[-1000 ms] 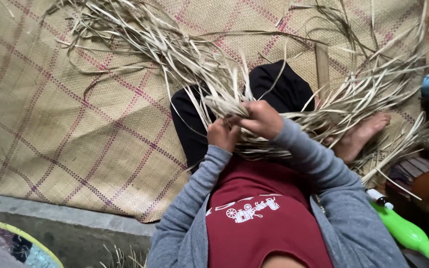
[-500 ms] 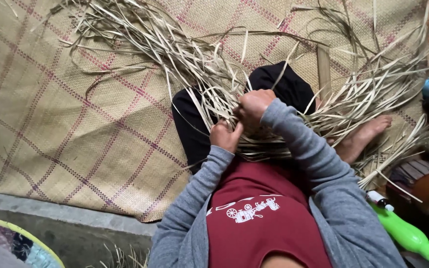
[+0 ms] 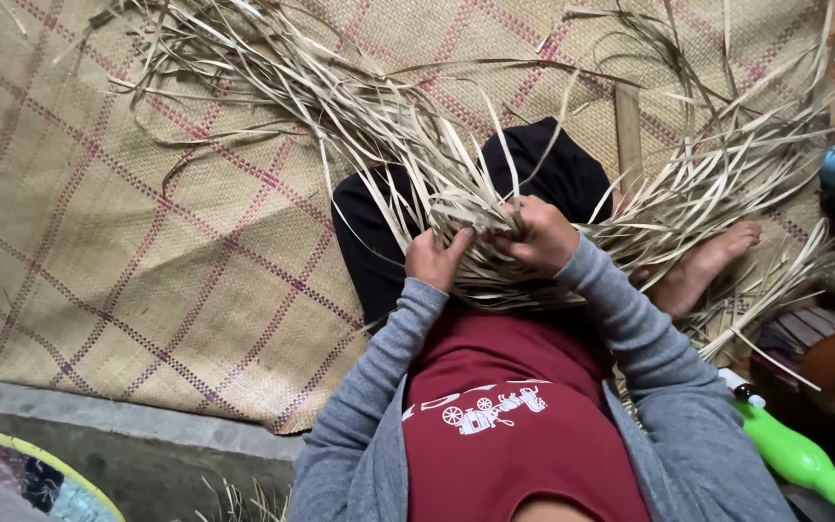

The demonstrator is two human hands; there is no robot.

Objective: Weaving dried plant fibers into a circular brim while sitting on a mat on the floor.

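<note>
Nearest, the left hand (image 3: 434, 259) pinches the pale dried leaf strips (image 3: 456, 208) in the lap, grip closed on them. Just beyond, the right hand (image 3: 539, 235), raised half a second ago, has come down and clamps the same bundle, so the strands are being gathered. Farther off lies the tan woven mat with pink checks (image 3: 147, 242).

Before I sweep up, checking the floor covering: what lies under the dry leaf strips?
A woven mat with pink check lines and the person's black-clad knee; the mat directly beneath the strips is hidden.
</note>
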